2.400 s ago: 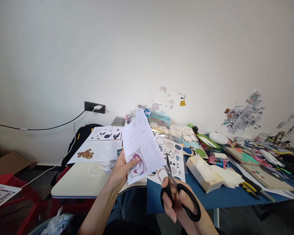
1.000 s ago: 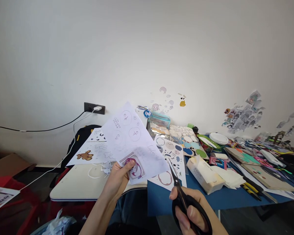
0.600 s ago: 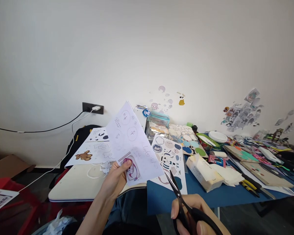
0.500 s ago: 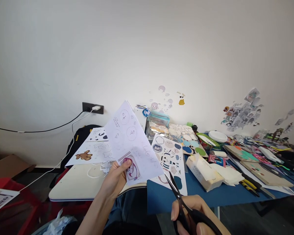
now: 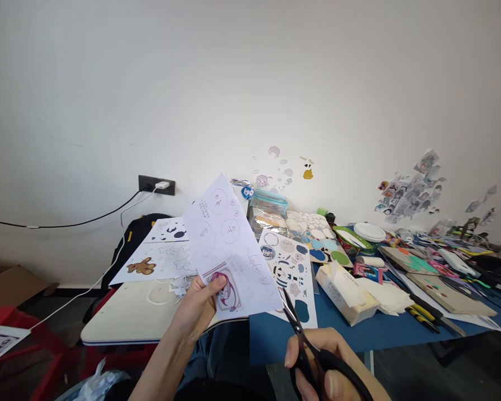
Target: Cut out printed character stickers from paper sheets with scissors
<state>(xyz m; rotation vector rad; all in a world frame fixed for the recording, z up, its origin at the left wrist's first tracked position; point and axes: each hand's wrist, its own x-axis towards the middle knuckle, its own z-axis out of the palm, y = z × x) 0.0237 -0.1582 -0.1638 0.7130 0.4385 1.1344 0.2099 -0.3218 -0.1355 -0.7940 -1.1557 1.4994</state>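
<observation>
My left hand (image 5: pixel 202 303) pinches a white sheet of paper (image 5: pixel 246 250) by its lower left part, thumb on top. Outlined circles and handwriting mark the sheet, and a pink-and-purple picture (image 5: pixel 227 292) sits by my thumb. My right hand (image 5: pixel 329 362) grips black-handled scissors (image 5: pixel 299 331), fingers through the loops. The blades point up and left, slightly apart, with their tips beside the sheet's lower right corner. I cannot tell whether they touch it. Behind the scissors lies a sheet of printed cut-out shapes (image 5: pixel 294 259).
On the blue table (image 5: pixel 271 340) stand a tissue pack (image 5: pixel 346 295), a white-lidded tub (image 5: pixel 369 231) and yellow-black cutters (image 5: pixel 426 317). At left, a white board (image 5: pixel 117 317) bears printed sheets and a brown bear cut-out (image 5: pixel 142 266). A white cable (image 5: pixel 117 262) hangs from the wall socket (image 5: pixel 146 184).
The sheet in my left hand has turned a little clockwise, its top shifting right. The scissors have moved slightly left and up, bringing their tips closer to its corner.
</observation>
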